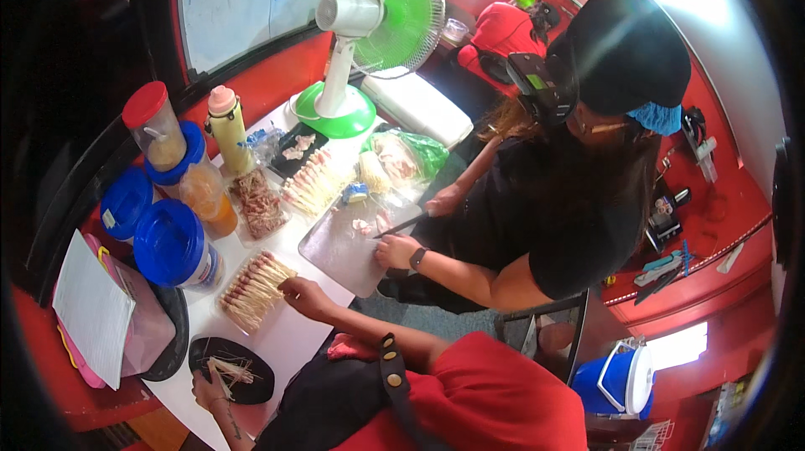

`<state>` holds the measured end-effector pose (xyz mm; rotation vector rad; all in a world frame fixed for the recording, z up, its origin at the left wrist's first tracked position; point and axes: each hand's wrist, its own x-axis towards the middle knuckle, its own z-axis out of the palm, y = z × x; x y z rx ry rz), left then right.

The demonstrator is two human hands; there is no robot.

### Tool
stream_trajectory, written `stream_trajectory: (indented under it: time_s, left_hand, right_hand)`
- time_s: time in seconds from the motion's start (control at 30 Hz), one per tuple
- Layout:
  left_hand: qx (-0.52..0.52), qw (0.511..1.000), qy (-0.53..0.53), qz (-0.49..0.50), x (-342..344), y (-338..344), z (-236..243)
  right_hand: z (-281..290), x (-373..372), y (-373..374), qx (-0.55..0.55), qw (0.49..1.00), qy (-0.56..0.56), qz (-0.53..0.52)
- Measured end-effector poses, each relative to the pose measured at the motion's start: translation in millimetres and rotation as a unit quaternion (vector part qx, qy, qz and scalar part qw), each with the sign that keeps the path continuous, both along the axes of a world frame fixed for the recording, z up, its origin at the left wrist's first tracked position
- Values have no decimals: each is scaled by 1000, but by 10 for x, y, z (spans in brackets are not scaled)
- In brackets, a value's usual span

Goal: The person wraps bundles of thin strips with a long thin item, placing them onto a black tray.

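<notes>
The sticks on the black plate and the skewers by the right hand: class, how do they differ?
The sticks lie loose and crossed; the skewers line up side by side. The sticks look bare; the skewers carry reddish pieces at one end. The left hand is nearest the sticks, the right hand the skewers. Both look thin and pale.

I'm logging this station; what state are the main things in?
Fan: upright; spinning unclear
Red-lidded jar: closed, partly filled
Front blue-lidded tub: closed
Flask: capped, upright
Nearest skewers: loaded, side by side
Black dish: holding loose sticks
Cutting board: bearing meat pieces
Cooler: lid on
</notes>
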<state>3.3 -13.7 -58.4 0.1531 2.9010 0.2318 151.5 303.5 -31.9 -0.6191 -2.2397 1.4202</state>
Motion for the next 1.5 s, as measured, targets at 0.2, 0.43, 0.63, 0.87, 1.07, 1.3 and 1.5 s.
stream_trajectory:
  time_s: [0.2,0.43,0.63,0.87,1.07,1.3,1.5]
  left_hand:
    - [28,999,-25,-10,-83,-148,-131]
    - [99,994,-49,-19,-31,-120,-236]
    - [171,984,-33,-25,-138,-406,-674]
    - [243,969,-47,-20,-117,-233,-554]
    - [464,867,-165,79,-11,-426,-316]
    - [611,743,-230,150,-24,-500,-108]
    - [562,780,-231,152,41,-527,-231]
  right_hand:
    - [23,67,-19,-2,999,19,-48]
    - [169,71,29,-1,999,32,-28]
    - [47,-179,-11,41,998,41,26]
    - [266,-92,-228,46,992,-98,58]
    - [132,-281,-658,22,972,-109,206]
    - [-236,-778,-1195,94,930,-111,337]
    - [-459,-1311,-1784,150,935,-62,316]
